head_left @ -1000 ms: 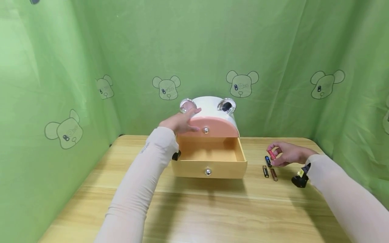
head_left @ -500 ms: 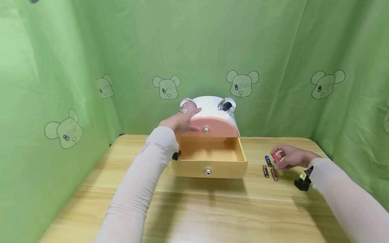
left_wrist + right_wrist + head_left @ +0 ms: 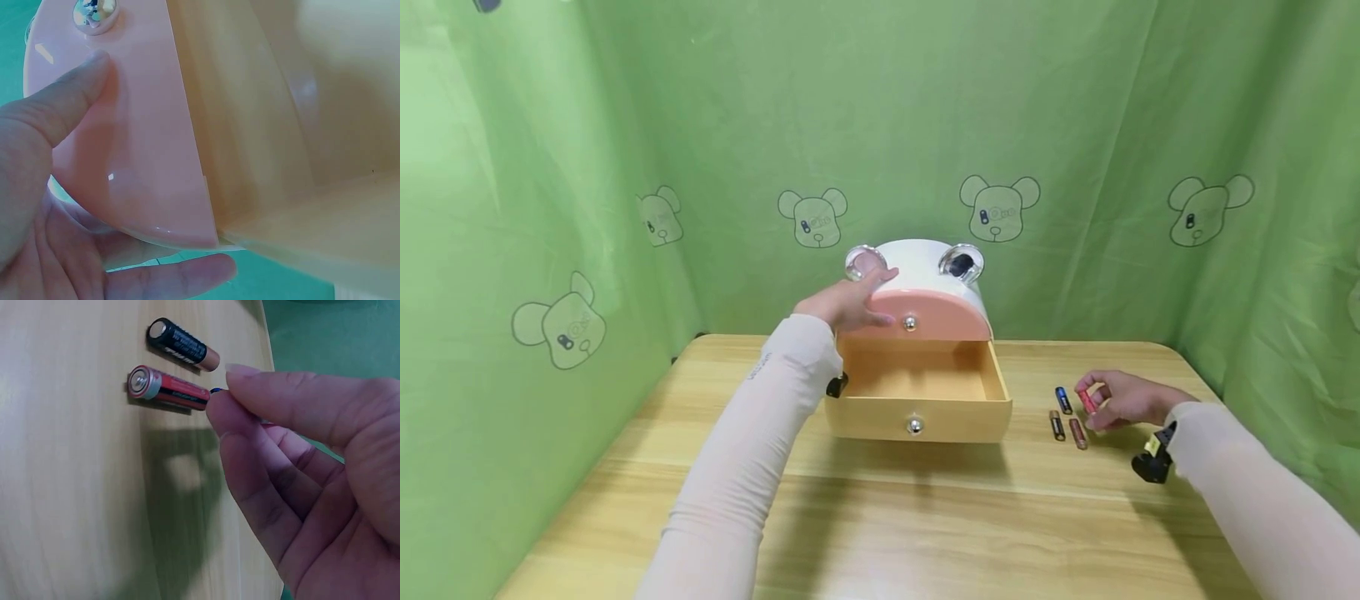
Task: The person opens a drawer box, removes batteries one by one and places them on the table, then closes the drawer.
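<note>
My left hand (image 3: 850, 303) rests on the left side of a small animal-eared drawer cabinet (image 3: 917, 265). Its thumb lies straight across the pink upper drawer front (image 3: 137, 125), below the silver knob (image 3: 95, 14), with the other fingers spread along the outer edge. The yellow lower drawer (image 3: 917, 408) is pulled out, its inside bare. At the right, my right hand (image 3: 1123, 398) pinches a red battery (image 3: 1086, 401) between thumb and fingertips, close above the table; the right wrist view mostly hides it. Beside it lie a blue battery (image 3: 1063, 400), a black-and-copper battery (image 3: 1057, 425) and a red-and-black battery (image 3: 172, 389).
A light wooden table (image 3: 880, 517) carries everything. Green curtains (image 3: 880, 108) with printed bear heads hang behind and at both sides. The pulled-out drawer juts forward between the hands.
My right hand has shifted slightly rightward and toward me with the red battery, apart from the blue one. The left hand, cabinet and loose batteries have stayed in place.
</note>
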Motion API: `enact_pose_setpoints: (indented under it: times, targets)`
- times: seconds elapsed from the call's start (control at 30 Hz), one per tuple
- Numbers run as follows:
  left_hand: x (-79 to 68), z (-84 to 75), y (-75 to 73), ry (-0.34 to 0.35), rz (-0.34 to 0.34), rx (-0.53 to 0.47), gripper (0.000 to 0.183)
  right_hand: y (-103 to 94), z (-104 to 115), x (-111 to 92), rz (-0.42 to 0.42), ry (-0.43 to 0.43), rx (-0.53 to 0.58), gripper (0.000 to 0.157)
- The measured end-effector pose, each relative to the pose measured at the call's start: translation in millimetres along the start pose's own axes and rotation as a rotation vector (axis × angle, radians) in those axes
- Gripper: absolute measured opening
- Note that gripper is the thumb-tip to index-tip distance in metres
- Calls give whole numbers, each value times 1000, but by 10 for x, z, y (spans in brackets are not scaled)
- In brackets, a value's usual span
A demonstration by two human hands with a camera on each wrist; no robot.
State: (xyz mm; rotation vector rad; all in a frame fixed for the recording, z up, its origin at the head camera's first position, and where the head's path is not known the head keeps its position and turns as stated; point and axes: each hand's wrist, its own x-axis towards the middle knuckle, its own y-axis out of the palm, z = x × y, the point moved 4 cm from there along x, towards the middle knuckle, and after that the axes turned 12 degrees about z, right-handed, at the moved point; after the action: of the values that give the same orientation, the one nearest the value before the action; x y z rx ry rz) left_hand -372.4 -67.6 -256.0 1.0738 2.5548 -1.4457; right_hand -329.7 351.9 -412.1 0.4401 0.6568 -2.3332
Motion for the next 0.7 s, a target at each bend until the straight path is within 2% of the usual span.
enact_pose_setpoints:
  times: [0.4,0.7]
  targets:
    - [15,3,-14,9,-9,43,87,27,-140,-13,4,0,-29,57]
    - [1,1,-5,-4,-8,54,88,41,-290,-27,4,40,-31,50]
